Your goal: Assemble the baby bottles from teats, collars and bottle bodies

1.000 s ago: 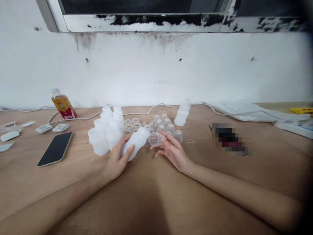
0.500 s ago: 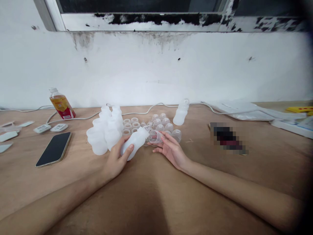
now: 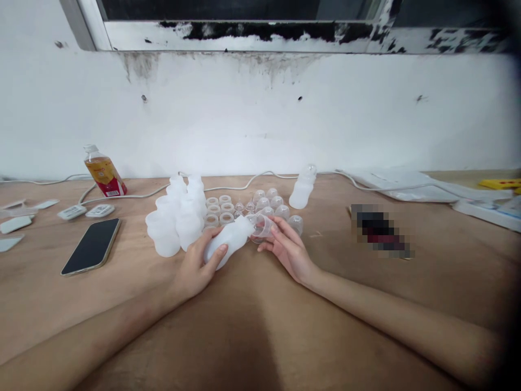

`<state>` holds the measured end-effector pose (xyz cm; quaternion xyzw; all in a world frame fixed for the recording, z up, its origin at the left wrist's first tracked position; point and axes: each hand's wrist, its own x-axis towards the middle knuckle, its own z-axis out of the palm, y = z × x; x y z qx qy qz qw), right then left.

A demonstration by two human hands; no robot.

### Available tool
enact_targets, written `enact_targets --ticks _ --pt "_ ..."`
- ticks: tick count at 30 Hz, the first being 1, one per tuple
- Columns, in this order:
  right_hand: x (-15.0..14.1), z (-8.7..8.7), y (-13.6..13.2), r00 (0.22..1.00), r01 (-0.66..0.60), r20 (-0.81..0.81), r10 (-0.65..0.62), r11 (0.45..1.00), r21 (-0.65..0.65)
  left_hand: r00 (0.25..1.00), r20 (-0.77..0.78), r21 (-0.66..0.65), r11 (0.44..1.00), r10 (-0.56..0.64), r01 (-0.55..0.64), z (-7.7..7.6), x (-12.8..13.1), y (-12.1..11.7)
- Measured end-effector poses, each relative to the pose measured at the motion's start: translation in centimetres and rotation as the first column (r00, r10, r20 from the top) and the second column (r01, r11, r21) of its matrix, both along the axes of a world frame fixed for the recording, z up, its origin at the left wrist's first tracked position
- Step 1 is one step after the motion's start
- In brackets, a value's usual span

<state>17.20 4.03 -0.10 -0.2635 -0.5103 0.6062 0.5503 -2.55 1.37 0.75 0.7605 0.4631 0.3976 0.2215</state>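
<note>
My left hand (image 3: 200, 263) is wrapped round a white baby bottle (image 3: 229, 243), tilted with its top end to the upper right. In my right hand (image 3: 292, 248) is a clear bottle cap (image 3: 266, 226), its open side turned toward the bottle. The bottle's top reaches the cap's mouth; whether they touch I cannot tell. Behind my hands are several white rings (image 3: 225, 207), a few clear nipples (image 3: 239, 208) and several clear domed caps (image 3: 277, 203). Open white bottle bodies (image 3: 166, 233) stand grouped to the left. One capped baby bottle (image 3: 302, 187) stands apart at the back.
At left lie a phone (image 3: 91, 247), white tags (image 3: 100, 210) and a drink bottle (image 3: 105, 172) standing by the wall. A cable (image 3: 248, 183) runs along the back. On the right are a blurred-out flat object (image 3: 380, 231), plastic bags (image 3: 401, 184) and a white power strip (image 3: 488, 213).
The bottle in my left hand has moved slightly right and its top has come up to the cap's mouth. My right hand keeps hold of the cap.
</note>
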Motion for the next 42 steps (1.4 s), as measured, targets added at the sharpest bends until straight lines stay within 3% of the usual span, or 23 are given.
enact_targets --ticks 6,30,36,42 --pt "0.18 -0.17 0.08 0.993 0.07 0.089 -0.073 0.997 0.032 0.999 -0.003 -0.001 0.999 0.045 -0.045 -0.11 0.0 0.03" --pt "0.22 0.09 0.02 0.981 0.143 0.123 -0.148 0.989 0.046 0.999 -0.017 -0.003 0.999 0.05 -0.05 -0.12 0.04 0.14" --pt "0.24 0.23 0.07 0.989 0.118 0.09 -0.118 0.993 0.0 0.999 -0.031 -0.012 1.0 0.023 -0.023 -0.14 -0.14 0.06" --pt "0.25 0.16 -0.1 0.992 0.04 0.121 -0.046 0.998 0.051 0.998 -0.064 0.001 1.0 0.004 -0.004 -0.21 -0.13 -0.01"
